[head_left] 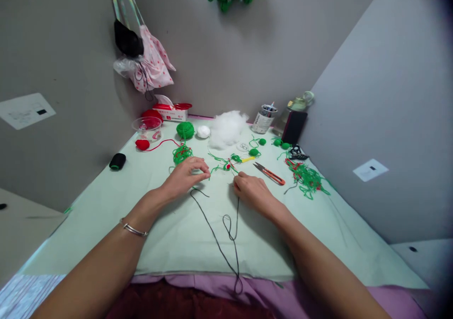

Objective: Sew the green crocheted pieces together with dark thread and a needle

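Note:
My left hand (186,175) is closed in a pinch, thumb against forefinger, with a thin green yarn (213,170) at its fingertips. That strand leads to a small green crocheted piece with a red spot (228,166) lying between the hands. My right hand (253,191) is curled shut beside it, fingertips partly hidden. From beneath its fingers a black thread (238,215) runs down, loops over the table's front edge and comes back up to a loose end below my left hand. Past the right hand lie orange-handled thread snips (271,173) and a yellow crochet hook (248,159).
White stuffing (228,128) sits at the back, near a green yarn ball (185,130). Tangled yarn (307,180) lies right; a black spool (117,161) stands left. Further back are a clear tub (146,132), a pen can (264,119) and a dark phone (294,126).

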Demonstrator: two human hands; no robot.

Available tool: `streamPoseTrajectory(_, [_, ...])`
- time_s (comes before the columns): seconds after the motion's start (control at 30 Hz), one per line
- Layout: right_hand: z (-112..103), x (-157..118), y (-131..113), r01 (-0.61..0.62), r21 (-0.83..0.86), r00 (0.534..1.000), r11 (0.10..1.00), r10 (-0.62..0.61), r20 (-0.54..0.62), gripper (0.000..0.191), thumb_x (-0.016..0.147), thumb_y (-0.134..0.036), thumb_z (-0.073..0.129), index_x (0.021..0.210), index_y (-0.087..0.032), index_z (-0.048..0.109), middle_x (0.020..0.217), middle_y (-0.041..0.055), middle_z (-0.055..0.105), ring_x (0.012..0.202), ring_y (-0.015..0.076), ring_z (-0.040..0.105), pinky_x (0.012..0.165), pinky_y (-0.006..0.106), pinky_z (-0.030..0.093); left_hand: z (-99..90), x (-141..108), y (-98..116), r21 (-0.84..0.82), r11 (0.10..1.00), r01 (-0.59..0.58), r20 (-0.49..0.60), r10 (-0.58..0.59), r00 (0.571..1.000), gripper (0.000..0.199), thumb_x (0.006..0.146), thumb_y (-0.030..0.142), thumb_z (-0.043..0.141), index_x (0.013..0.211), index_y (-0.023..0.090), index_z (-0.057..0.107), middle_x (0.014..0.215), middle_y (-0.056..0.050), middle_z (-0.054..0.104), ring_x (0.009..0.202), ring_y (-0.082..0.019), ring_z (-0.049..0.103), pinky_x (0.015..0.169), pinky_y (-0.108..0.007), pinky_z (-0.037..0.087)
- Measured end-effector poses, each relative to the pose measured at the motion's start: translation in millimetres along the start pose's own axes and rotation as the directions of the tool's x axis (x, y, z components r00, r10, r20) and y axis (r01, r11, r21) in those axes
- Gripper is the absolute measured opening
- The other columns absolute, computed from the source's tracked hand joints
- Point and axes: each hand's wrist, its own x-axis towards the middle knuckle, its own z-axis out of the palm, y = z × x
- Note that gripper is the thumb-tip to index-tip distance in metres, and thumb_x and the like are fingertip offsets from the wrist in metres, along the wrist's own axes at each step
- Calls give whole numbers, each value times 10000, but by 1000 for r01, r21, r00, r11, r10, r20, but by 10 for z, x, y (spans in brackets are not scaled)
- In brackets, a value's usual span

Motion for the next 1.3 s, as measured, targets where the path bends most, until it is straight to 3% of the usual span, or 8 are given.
streamPoseTrajectory(0.17, [6, 14, 50, -14, 21, 999, 1000, 15, -34, 180, 899, -102, 475, 834, -156, 634, 950, 118, 684, 749, 191, 637, 605, 285, 282, 72, -22, -60, 122, 991, -64, 19, 62, 998, 83, 836, 263, 668, 796, 261, 741, 1008, -70, 708, 1164, -301, 563, 1061, -458, 384])
streamPoseTrajectory(0.27, [8, 42, 131, -25, 265, 990, 964, 60, -127, 119, 844, -120, 521, 819, -175, 623, 825, 65, 693, 727, 175, 629, 622, 261, 322, 132, 40, -8, 257, 962, -93, 67, 78, 995, 90, 865, 271, 631, 847, 251, 717, 1006, -68, 699, 1103, -290, 576, 1003, -435, 408])
streamPoseTrajectory(0.43, [12, 139, 273, 61, 845, 970, 531, 169, -176, 52, 784, -225, 571, 760, -179, 579, 612, -19, 609, 555, 133, 594, 578, 242, 415, 328, 347, 161, 519, 829, -208, 238, 94, 967, 101, 842, 260, 657, 935, 237, 689, 982, -82, 677, 1054, -301, 575, 962, -428, 409])
streamPoseTrajectory(0.53, [44, 210, 332, 124, 953, 948, 277, 249, -196, 162, 727, -294, 667, 784, -173, 575, 622, -23, 606, 549, 133, 596, 571, 256, 453, 486, 536, 167, 586, 785, -201, 271, 44, 961, 115, 807, 226, 669, 921, 219, 674, 962, -101, 660, 1036, -319, 577, 919, -423, 423])
streamPoseTrajectory(0.67, [38, 232, 366, 183, 976, 925, 115, 316, -211, 312, 701, -356, 750, 910, -144, 657, 677, -6, 641, 591, 130, 601, 605, 273, 475, 643, 660, 49, 593, 786, -174, 221, 49, 974, 150, 788, 120, 615, 911, 193, 658, 991, -126, 655, 1020, -318, 581, 918, -424, 421])
streamPoseTrajectory(1.0, [-19, 192, 345, 216, 964, 890, 154, 376, -259, 294, 753, -434, 747, 773, -160, 642, 627, -16, 582, 532, 98, 470, 527, 251, 363, 542, 615, 41, 447, 895, -17, 38, 0, 999, 109, 855, 144, 524, 848, 193, 622, 898, -55, 699, 884, -217, 639, 826, -333, 458])
streamPoseTrajectory(1.13, [-16, 156, 261, 249, 941, 901, 227, 303, -312, 273, 749, -396, 765, 734, -165, 621, 800, 26, 662, 702, 130, 563, 659, 262, 434, 446, 436, 162, 56, 994, 97, -12, -96, 995, 75, 838, 244, 562, 841, 184, 607, 783, -7, 652, 739, -164, 611, 685, -273, 453])
streamPoseTrajectory(1.3, [-6, 102, 89, 246, 957, 944, 154, 187, -272, 312, 747, -413, 776, 734, -170, 582, 786, 22, 657, 705, 135, 584, 677, 266, 450, 481, 149, 200, -285, 946, 156, 8, -160, 987, 102, 796, 276, 617, 817, 179, 595, 777, -1, 616, 798, -170, 626, 781, -305, 475])
